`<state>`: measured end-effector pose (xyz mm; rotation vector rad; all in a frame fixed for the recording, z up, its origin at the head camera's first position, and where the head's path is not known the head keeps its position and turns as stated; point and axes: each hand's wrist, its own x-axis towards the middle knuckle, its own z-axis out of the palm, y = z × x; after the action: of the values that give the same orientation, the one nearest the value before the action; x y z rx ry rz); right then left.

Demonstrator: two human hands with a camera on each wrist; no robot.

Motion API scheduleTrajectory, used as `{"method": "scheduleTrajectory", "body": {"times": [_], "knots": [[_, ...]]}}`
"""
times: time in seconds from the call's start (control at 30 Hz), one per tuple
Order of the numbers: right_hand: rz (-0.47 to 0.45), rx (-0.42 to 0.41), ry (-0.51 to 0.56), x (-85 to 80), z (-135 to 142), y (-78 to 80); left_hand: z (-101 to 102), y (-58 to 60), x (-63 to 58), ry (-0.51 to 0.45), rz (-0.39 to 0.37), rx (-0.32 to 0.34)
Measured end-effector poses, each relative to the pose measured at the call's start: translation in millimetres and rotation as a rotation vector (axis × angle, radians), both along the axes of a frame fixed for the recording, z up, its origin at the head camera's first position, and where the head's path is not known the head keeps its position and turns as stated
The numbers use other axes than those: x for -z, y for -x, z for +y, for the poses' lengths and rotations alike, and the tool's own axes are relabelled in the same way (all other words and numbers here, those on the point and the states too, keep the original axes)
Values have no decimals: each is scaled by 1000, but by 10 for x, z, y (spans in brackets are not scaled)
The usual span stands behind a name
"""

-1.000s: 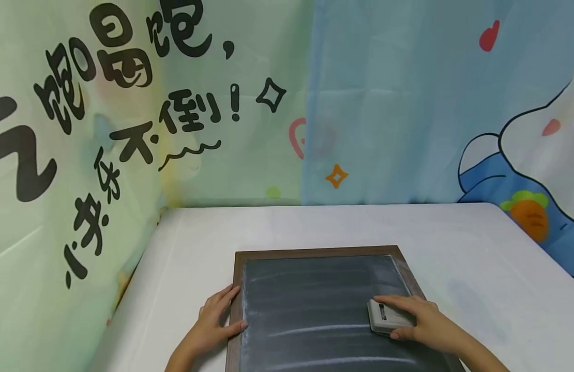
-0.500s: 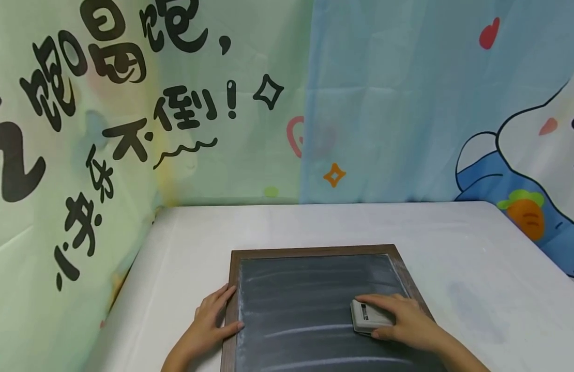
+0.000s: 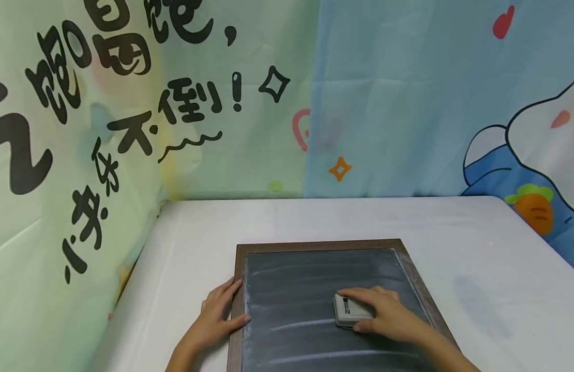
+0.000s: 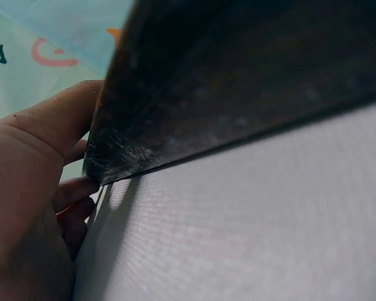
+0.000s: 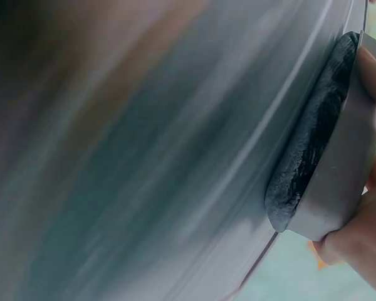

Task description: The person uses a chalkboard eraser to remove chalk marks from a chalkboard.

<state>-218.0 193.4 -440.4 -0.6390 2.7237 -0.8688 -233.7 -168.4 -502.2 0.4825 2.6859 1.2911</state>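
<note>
Both hands are bare; left wrist (image 3: 186,347) comes in from the near left, with the left hand (image 3: 215,316) angled far and right, fingers fairly straight, thumb stuck out to the right, away from them; right forearm (image 3: 447,351) slants in from the near right; right hand (image 3: 387,316) points left, thumb and fingers set in a firm pinch, thumb on the near side.
</note>
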Motion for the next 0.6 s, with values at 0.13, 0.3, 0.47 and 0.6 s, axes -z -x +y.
{"method": "scheduleTrajectory", "body": {"times": [0.13, 0.3, 0.47, 0.6], "knots": [[-26, -19, 13, -25, -150, 12, 18, 11, -5, 6, 15, 1], [-46, -37, 16, -39, -369, 24, 32, 25, -17, 9, 23, 7], [-44, -82, 2, -53, -651, 32, 31, 28, -16, 14, 24, 9], [-42, -126, -27, -48, -926, 23, 12, 11, -8, 23, 22, -1]]}}
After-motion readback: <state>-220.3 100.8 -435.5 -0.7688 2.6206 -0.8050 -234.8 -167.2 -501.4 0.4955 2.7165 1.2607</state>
